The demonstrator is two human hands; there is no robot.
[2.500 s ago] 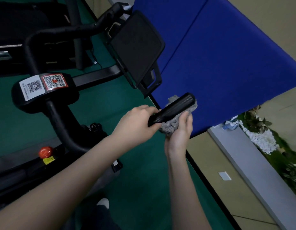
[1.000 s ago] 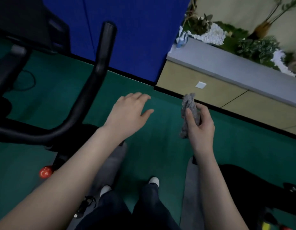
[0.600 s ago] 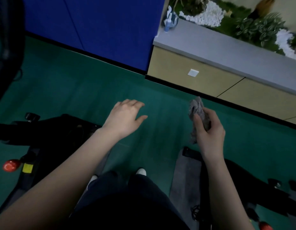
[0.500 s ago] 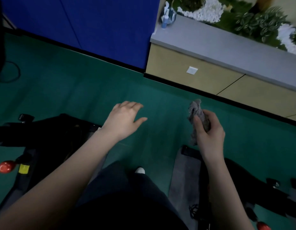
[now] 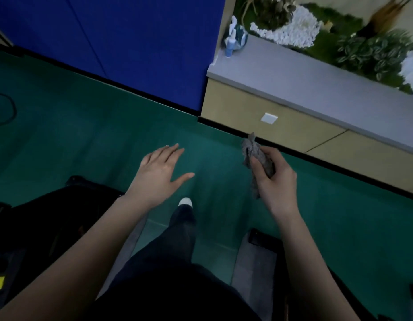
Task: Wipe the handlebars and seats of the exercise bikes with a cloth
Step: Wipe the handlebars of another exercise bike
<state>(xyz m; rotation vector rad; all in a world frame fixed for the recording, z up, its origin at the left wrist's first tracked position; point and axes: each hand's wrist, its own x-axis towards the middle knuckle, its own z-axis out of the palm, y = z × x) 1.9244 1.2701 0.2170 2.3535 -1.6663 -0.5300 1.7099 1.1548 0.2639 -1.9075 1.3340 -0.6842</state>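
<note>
Green floor (image 5: 85,126), grey cloth (image 5: 258,156) bunched in right hand (image 5: 274,179), left hand (image 5: 160,172) spread, empty

Indoor gym, green sports floor (image 5: 89,126), blue wall padding (image 5: 136,42), dark exercise-machine bases (image 5: 62,212); planter ledge (image 5: 316,82)

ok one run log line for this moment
left hand: open, empty | right hand: gripping grey cloth | contact with bike: none | over green floor

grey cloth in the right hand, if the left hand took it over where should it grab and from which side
Grab the free top end of the grey cloth, coming in from the left. That bunched tip sticks up clear above the right hand, whose fingers cover the middle; the open left hand already sits on that side.
</note>
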